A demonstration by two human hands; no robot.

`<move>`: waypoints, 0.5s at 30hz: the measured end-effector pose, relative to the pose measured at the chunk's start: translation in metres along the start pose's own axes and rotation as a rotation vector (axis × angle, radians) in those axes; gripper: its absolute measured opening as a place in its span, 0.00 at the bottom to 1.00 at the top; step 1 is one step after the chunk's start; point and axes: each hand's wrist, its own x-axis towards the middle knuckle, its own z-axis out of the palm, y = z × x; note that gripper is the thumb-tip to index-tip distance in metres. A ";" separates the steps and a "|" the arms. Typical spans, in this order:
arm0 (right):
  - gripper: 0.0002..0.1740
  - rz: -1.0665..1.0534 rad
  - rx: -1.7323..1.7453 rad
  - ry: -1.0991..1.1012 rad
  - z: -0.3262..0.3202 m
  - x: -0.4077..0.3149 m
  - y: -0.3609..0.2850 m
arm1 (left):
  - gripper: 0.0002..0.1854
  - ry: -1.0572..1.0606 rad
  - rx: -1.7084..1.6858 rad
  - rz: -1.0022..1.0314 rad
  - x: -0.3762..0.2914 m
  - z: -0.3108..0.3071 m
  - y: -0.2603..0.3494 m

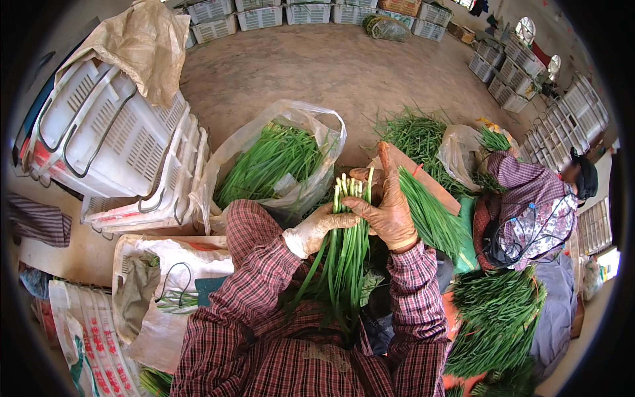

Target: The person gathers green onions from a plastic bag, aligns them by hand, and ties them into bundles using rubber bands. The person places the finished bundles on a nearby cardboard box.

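Both hands wear thin, soiled gloves. My left hand (317,229) grips a small bunch of garlic chives (346,263), its pale cut ends up and its green leaves hanging towards my lap. Beside it, my right hand (388,211) has its thumb against the stalks near their pale ends, with a stalk standing by its fingers; one finger points away from me. What its curled fingers hold is partly hidden. A tied bundle of chives (431,213) lies on a wooden board (449,198) just right of this hand. Left of centre stands a clear plastic bag (330,129) filled with loose chives (270,161).
White plastic crates (111,129) are stacked at the left under a woven sack (134,47). A heap of loose greens (414,134) lies beyond the board. Bundled chives (496,317) are piled at my right. A co-worker (533,213) sits at the right, holding chives (494,140).
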 end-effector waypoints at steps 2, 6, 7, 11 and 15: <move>0.50 -0.042 -0.045 0.022 -0.001 -0.001 0.004 | 0.34 -0.004 -0.044 -0.004 -0.002 0.001 0.001; 0.25 -0.245 -0.577 0.074 0.000 0.002 -0.021 | 0.33 0.026 -0.010 0.027 -0.004 0.001 0.001; 0.24 -0.298 -0.609 0.068 -0.002 0.003 -0.020 | 0.32 0.030 -0.034 0.019 -0.004 0.002 -0.001; 0.22 -0.434 -0.737 0.025 -0.005 0.007 -0.016 | 0.32 0.027 -0.030 -0.059 -0.001 -0.002 -0.008; 0.22 -0.384 -0.713 0.076 0.001 0.008 -0.016 | 0.31 0.112 -0.049 0.046 -0.001 0.009 0.002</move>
